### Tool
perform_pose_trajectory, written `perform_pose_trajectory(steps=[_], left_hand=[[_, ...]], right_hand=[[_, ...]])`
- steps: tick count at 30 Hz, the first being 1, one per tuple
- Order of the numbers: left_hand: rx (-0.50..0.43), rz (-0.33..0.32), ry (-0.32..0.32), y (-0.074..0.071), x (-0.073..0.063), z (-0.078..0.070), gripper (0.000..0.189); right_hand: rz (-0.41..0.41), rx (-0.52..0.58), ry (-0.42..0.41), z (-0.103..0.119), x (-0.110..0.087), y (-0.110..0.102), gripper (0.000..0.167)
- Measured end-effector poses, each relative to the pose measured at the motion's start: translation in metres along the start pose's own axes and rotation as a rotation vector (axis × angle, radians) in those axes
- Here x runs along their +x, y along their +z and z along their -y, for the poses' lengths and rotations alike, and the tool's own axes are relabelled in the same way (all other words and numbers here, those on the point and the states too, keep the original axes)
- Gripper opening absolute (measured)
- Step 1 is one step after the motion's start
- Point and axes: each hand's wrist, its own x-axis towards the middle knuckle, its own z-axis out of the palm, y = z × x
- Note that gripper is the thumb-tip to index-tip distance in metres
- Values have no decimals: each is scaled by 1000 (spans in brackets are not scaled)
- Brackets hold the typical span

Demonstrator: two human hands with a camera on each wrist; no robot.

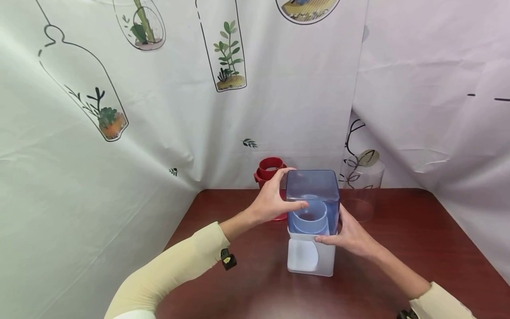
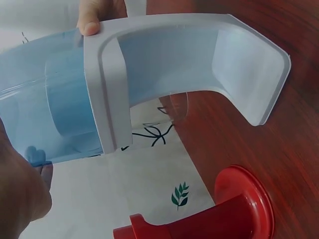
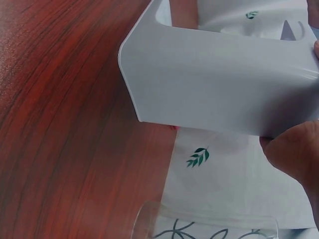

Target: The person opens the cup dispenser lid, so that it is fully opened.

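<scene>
A white dispenser-like stand (image 1: 326,259) with a C-shaped side profile (image 2: 169,55) is on the dark red table. On top of it sits a translucent blue square cover (image 1: 312,184), with a round blue tube (image 1: 311,219) visible inside. My left hand (image 1: 275,199) grips the cover from the upper left, thumb across its near face. Lower on the right, my right hand (image 1: 352,235) holds the piece where cover and stand meet, its thumb on the white rim. Behind the cover, part of the right fingers is hidden. The stand's flat white back (image 3: 214,79) faces the right wrist camera.
A red part with a round open top and a wide base (image 1: 260,177) stands behind my left hand. To the back right is a clear cylinder (image 1: 366,181). White printed cloth (image 1: 279,97) hangs behind the table (image 1: 410,230) and along its sides.
</scene>
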Motion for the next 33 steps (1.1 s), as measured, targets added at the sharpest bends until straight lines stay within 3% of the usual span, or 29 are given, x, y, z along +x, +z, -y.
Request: perform_pose_trajectory(steps=[5,19,26,33], left_hand=[[3,-5,4,1,0,0,84],[-34,34,-135,-6,4,-6,82],[-59,29,-117,-5,-1,-8,83],[-81,17,-41,-2,-8,-10,87]], right_hand=[[4,1,12,-2,0,-1,95],[9,50,-14,-5,0,0,94],[16,40,-29,-5,0,1,93],[10,1,-58,-4,-2,1,93]])
